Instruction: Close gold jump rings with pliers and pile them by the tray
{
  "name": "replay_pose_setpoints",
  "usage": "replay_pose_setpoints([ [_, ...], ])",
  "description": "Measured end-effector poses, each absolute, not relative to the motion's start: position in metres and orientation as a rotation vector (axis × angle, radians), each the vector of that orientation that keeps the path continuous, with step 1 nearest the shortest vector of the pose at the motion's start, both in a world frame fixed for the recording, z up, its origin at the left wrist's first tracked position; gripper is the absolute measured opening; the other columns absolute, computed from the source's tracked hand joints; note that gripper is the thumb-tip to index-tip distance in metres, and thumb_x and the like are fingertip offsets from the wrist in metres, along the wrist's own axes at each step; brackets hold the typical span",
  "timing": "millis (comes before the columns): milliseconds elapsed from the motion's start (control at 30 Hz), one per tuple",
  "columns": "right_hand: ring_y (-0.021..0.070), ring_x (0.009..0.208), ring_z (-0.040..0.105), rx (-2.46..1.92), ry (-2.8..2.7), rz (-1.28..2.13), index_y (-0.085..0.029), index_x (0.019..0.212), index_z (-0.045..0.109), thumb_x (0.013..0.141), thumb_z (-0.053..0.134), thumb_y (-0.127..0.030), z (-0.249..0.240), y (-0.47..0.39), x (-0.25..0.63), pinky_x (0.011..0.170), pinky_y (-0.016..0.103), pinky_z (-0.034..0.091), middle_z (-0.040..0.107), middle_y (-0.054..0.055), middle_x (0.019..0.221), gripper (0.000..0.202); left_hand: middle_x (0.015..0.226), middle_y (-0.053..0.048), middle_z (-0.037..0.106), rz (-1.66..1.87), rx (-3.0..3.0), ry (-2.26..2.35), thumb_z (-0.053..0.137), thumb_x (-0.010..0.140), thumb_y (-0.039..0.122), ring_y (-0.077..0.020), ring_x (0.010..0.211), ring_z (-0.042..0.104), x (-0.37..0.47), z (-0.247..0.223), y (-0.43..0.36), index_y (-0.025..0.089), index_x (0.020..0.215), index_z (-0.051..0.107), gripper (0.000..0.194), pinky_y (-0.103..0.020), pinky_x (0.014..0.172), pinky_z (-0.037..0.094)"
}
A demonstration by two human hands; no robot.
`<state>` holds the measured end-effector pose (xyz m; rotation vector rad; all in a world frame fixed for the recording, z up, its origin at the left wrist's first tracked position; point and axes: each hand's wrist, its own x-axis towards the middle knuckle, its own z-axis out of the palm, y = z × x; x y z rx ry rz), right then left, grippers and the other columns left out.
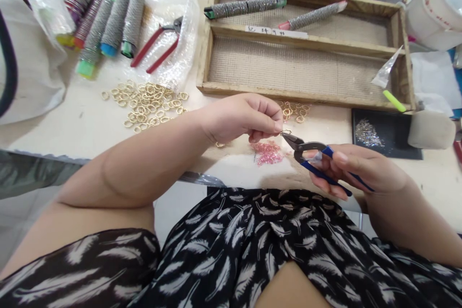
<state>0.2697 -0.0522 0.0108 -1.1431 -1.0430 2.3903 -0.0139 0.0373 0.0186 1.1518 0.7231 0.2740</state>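
Observation:
My left hand is closed, its thumb and forefinger pinching a small gold ring. The tips of blue-handled pliers meet that ring from the right. Around the plier handles my right hand is closed, with a small whitish scrap between the handles. Below the fingers lies a heap of pink beads on the table. More gold rings sit just behind my left fingertips, partly hidden by them. A larger spread of gold rings lies to the left, beyond my forearm.
A two-part wooden tray with mesh floor holds two wrapped rolls at the back. Red-handled cutters lie on clear plastic beside several wire-wound rolls. At right, a black tray carries silvery beads, near a white bucket.

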Motion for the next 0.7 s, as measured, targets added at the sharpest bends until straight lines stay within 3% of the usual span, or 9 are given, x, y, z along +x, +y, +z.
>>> replay_pose_setpoints([
  [233,0.0112,0.047,0.063,-1.172,-0.997,2.331,-0.018,0.114,0.079,0.094,0.077,-0.066,0.016,-0.051,0.268,0.043,0.021,0.048,0.077,0.005,0.077,0.052,0.061,0.003,0.058,0.506,1.484,0.800,0.069,0.089,0.011,-0.0083,0.055,0.053,-0.014,0.012,0.031,0.018,0.075,0.064,0.016,-0.021,0.052,0.042],
  [700,0.0102,0.047,0.059,-1.244,-0.989,2.192,-0.017,0.090,0.078,0.089,0.079,-0.070,0.023,-0.059,0.256,0.042,0.020,0.045,0.074,0.006,0.072,0.052,0.069,0.000,0.063,0.767,1.655,0.825,0.063,0.092,0.016,-0.0099,0.062,0.057,-0.009,0.008,0.020,0.017,0.077,0.065,0.015,-0.024,0.057,0.045],
])
